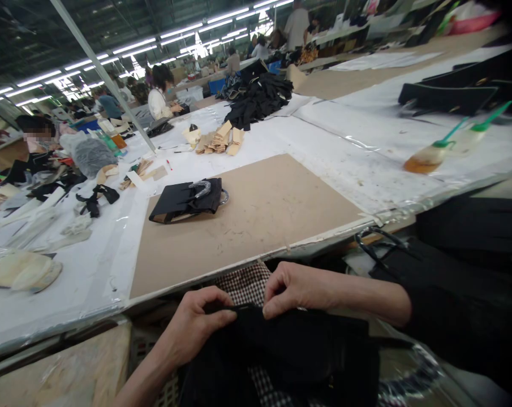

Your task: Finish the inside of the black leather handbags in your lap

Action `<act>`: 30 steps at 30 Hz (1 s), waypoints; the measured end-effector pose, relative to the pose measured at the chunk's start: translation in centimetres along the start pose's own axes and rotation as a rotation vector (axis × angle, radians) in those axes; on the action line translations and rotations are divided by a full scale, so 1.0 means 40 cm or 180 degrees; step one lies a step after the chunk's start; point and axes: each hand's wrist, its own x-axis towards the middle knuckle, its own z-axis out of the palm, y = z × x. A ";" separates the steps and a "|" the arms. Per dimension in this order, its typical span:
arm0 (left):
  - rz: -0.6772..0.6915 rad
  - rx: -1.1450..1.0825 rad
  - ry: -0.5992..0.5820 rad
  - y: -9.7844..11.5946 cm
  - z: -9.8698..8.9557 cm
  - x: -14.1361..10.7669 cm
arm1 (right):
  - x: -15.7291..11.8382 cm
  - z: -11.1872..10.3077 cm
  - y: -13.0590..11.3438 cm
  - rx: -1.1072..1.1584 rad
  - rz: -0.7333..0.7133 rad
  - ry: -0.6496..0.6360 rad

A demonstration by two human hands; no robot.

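Note:
Low in front of my body, a black handbag (306,350) lies across my lap, its plastic-wrapped handle (421,370) showing at the lower right. My left hand (200,319) pinches the bag's upper edge between thumb and fingers. A short way to the right, my right hand (283,291) grips the same edge, thumb pressed against curled fingers. Checked cloth (242,282) shows behind the hands. On the table, another black handbag (188,199) lies flat on a brown board (256,220), its handles wrapped in clear plastic.
Two glue bottles (427,155) with green nozzles stand at the right, near black bag pieces (446,97). Beige strips (219,140) and a heap of black pieces (259,96) lie farther back. A pole (107,79) rises at the left; co-workers (160,96) sit beyond.

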 end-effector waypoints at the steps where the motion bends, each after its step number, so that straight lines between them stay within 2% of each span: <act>1: 0.0004 0.0003 0.0009 0.004 0.005 0.004 | 0.014 0.009 -0.013 -0.0391 -0.0135 0.0100; 4: 0.0014 0.0104 0.0037 0.012 0.013 0.017 | 0.060 0.040 -0.049 -0.1549 -0.0617 0.0293; 6: 0.0015 0.0281 0.0009 0.013 0.007 0.020 | 0.088 0.058 -0.060 -0.1842 -0.0755 0.0173; 13: 0.0037 0.0959 -0.0117 -0.002 -0.041 -0.012 | 0.134 0.068 -0.031 -0.1249 -0.0854 -0.0074; 18: -0.0008 0.0985 -0.0093 -0.014 -0.030 -0.014 | 0.139 0.067 -0.019 -0.0944 -0.0793 -0.0109; 21: 0.0126 0.1258 -0.0131 -0.002 -0.025 -0.012 | 0.136 0.074 -0.016 -0.0942 -0.0752 -0.0081; 24: 0.0153 0.1565 -0.0245 0.018 -0.037 -0.019 | 0.128 0.083 -0.022 -0.1249 -0.0678 0.0037; 27: -0.0171 0.1332 -0.0469 0.031 -0.057 -0.036 | 0.117 0.072 -0.043 -0.1599 -0.0744 0.0197; 30: -0.0425 0.0669 -0.0672 0.035 -0.070 -0.049 | 0.099 0.028 -0.078 -0.1660 -0.0874 -0.0011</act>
